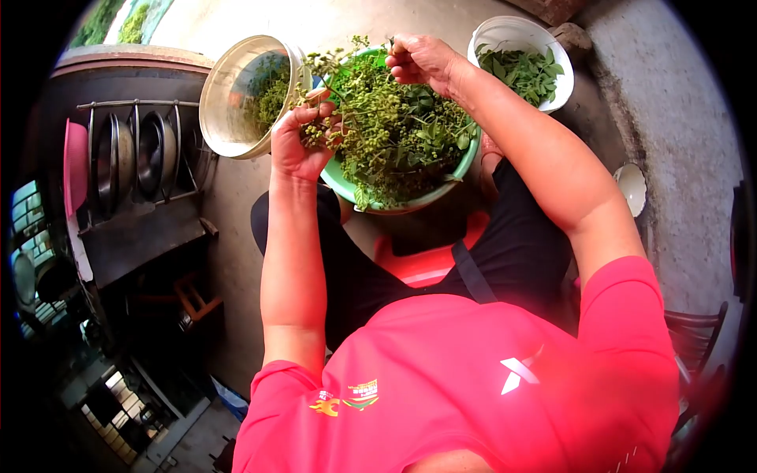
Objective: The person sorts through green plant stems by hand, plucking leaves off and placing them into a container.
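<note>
My left hand (303,142) is closed around a sprig of small green berries (319,67), held over the left rim of a green basin (339,183). The basin is heaped with a pile of berry clusters and leaves (406,142). My right hand (426,63) hangs above the far side of this heap, its fingers pinched together. A tiny dark bit shows at the fingertips, too small to name. Leaves and berry stems hide part of my left fingers.
Left of the basin, a tilted pale bucket (217,102) holds more green clusters. On the right stands a white bucket (477,43) of loose leaves. A rack (138,103) with metal pans and a pink basin (76,165) is at the left. My seat is a red stool (418,266).
</note>
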`<state>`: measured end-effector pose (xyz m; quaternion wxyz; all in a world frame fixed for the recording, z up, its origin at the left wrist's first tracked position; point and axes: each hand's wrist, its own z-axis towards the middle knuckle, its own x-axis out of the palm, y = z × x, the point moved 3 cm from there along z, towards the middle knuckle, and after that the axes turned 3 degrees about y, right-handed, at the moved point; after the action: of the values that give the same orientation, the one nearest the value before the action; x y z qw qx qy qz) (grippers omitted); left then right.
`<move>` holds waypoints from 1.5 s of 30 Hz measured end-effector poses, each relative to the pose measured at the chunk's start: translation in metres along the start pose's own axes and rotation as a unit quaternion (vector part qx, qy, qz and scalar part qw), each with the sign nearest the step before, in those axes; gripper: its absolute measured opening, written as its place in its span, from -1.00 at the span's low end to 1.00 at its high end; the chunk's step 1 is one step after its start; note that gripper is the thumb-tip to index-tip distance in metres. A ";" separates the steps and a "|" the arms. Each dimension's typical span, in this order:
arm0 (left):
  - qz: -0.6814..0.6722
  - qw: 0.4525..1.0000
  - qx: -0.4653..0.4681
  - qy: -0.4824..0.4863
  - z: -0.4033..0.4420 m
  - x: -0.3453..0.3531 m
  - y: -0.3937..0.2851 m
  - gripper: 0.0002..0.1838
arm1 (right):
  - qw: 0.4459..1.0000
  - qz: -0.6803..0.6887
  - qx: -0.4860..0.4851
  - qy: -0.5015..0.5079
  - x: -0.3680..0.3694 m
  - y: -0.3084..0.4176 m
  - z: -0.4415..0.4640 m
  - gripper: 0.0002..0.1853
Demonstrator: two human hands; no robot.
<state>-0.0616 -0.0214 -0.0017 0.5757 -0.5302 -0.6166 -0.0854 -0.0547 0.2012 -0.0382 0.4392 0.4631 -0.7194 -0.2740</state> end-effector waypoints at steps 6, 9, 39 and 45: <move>-0.083 0.995 0.044 -0.022 0.003 -0.026 -0.010 -0.65 | 0.964 -0.185 0.128 0.144 0.000 -0.009 -0.018 -0.76; -0.099 0.994 0.055 0.002 0.002 -0.020 -0.011 -0.66 | 0.962 -0.164 0.144 0.163 0.006 -0.011 -0.032 -0.76; -0.009 0.990 -0.010 0.142 -0.007 0.028 0.003 -0.74 | 0.865 -0.339 -0.223 0.295 0.040 0.019 -0.045 -0.82; -0.035 0.991 0.030 0.125 -0.004 0.024 0.002 -0.73 | 0.834 -0.460 -0.300 0.050 0.024 0.034 -0.039 -0.80</move>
<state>-0.0522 -0.0105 0.0175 0.6608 -0.4757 -0.5601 -0.1528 -0.0386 0.1945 0.0161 0.4155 0.5991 -0.2824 -0.6234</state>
